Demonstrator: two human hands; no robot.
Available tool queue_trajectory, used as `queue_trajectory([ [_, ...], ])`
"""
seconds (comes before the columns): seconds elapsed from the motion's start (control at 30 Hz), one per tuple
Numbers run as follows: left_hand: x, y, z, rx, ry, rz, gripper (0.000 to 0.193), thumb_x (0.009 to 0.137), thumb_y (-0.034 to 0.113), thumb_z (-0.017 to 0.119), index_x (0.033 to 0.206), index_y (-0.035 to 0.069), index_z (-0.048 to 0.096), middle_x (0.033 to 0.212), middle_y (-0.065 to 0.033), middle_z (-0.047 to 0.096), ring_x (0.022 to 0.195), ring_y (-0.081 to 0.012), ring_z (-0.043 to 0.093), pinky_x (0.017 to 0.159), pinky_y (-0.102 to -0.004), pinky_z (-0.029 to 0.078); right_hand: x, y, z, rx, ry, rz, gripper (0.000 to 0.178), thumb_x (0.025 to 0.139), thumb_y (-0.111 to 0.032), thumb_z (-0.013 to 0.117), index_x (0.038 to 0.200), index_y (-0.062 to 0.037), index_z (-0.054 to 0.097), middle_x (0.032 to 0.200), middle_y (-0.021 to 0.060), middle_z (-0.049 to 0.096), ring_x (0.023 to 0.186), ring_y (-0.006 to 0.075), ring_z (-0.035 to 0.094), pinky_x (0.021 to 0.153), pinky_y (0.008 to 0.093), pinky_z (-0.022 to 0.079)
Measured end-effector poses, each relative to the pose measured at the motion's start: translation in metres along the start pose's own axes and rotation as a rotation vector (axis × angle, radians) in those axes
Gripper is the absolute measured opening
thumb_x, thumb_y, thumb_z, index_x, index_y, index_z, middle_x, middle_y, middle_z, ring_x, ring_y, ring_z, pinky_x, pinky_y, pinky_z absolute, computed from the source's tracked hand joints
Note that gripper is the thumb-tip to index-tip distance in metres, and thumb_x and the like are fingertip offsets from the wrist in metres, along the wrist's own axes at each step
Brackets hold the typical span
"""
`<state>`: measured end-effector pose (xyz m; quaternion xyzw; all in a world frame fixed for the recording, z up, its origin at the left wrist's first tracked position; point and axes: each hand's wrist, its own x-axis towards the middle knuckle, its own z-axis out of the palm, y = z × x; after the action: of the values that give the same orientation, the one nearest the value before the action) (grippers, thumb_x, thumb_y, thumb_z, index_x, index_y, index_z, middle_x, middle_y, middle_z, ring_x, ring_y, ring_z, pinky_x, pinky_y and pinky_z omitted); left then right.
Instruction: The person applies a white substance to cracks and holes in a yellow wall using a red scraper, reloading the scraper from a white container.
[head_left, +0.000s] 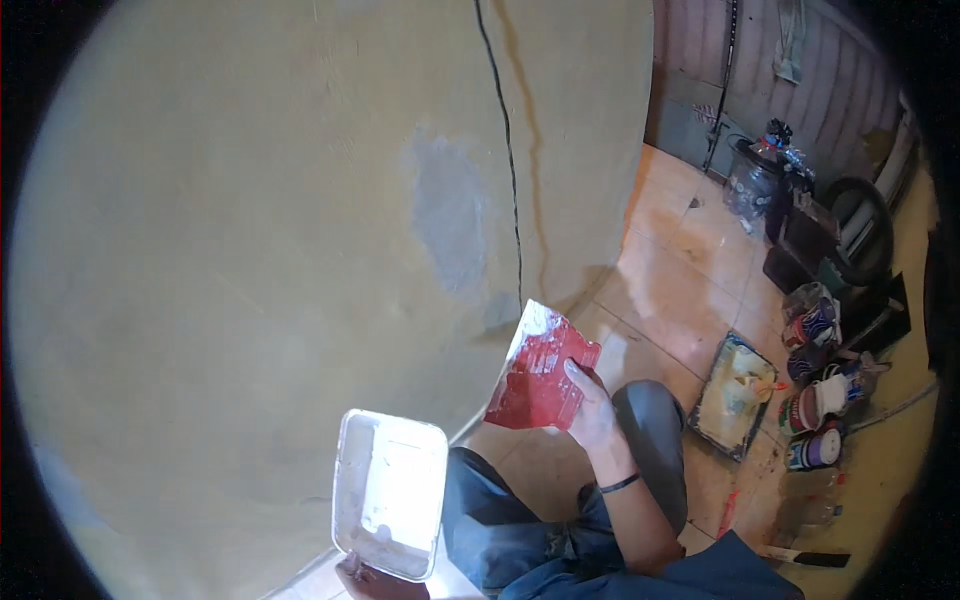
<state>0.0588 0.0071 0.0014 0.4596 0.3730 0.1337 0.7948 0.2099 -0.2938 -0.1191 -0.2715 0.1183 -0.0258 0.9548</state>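
Observation:
My right hand [597, 415] grips a flat red putty spreader [545, 380] by its right side, the thumb lying across its face. White smears cover the spreader's upper left edge, and its right edge is uneven. Low in the picture, my left hand [378, 582] is closed on the bottom edge of a white rectangular tub [352, 480], tilted so that its inside faces me. Some whitish residue shows in the tub. Both things are in front of a yellowish wall [250, 250], which bears a grey patch [450, 215]; the spreader is below and right of that patch.
A dark cable [510, 150] hangs down the wall. On the tiled floor [670, 270] at right lie a smeared paint tray [708, 405], several paint cans [800, 412], a clear bottle [825, 500] and a black-handled tool [820, 558]. Farther back stand a bagged bucket [752, 185] and dark containers [800, 240].

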Motion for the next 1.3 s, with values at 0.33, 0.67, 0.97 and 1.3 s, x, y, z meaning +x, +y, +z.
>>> queue_trajectory([
  [0.33, 0.026, -0.067, -0.007, -0.150, 0.036, 0.220, 0.061, 0.097, 0.050, 0.052, 0.134, 0.001, 0.054, 0.131, -0.0124, 0.060, 0.122, -0.0297, 0.057, 0.101, -0.0524, 0.047, 0.017, 0.006, -0.031, 0.161, 0.005, 0.029, 0.041, 0.097, -0.018, 0.063, 0.136, -0.0048, 0.057, 0.129, 0.0099, 0.067, 0.120, 0.0258, 0.064, 0.105, 0.0426, 0.050],
  [0.67, -0.010, -0.063, 0.025, -0.134, 0.042, 0.162, 0.045, 0.093, 0.037, 0.051, 0.115, 0.000, 0.061, 0.112, -0.0110, 0.061, 0.108, -0.0261, 0.058, 0.095, -0.0410, 0.047, 0.006, 0.009, -0.001, 0.024, -0.027, -0.154, 0.038, 0.094, -0.008, 0.064, 0.131, -0.0028, 0.059, 0.126, 0.0116, 0.066, 0.113, 0.0237, 0.065, 0.100, 0.0403, 0.052],
  [0.97, 0.001, -0.147, 0.078, -0.289, -0.324, -0.037, 0.051, 0.098, 0.028, 0.048, 0.141, 0.000, 0.049, 0.133, -0.0143, 0.063, 0.124, -0.0279, 0.061, 0.105, -0.0442, 0.048, 0.031, -0.042, -0.016, -0.461, -0.394, -0.490, 0.031, 0.097, 0.003, 0.062, 0.127, 0.0029, 0.062, 0.123, 0.0120, 0.068, 0.111, 0.0183, 0.065, 0.100, 0.0364, 0.050],
  [1.3, 0.026, -0.157, 0.116, -0.458, -0.453, -0.008, 0.056, 0.092, 0.028, 0.051, 0.138, -0.003, 0.052, 0.132, -0.0162, 0.062, 0.124, -0.0303, 0.058, 0.112, -0.0450, 0.040, 0.057, -0.119, 0.019, -1.473, -0.979, -0.793, 0.029, 0.088, 0.008, 0.064, 0.116, 0.0078, 0.070, 0.110, 0.0225, 0.075, 0.092, 0.0220, 0.075, 0.078, 0.0284, 0.056],
])
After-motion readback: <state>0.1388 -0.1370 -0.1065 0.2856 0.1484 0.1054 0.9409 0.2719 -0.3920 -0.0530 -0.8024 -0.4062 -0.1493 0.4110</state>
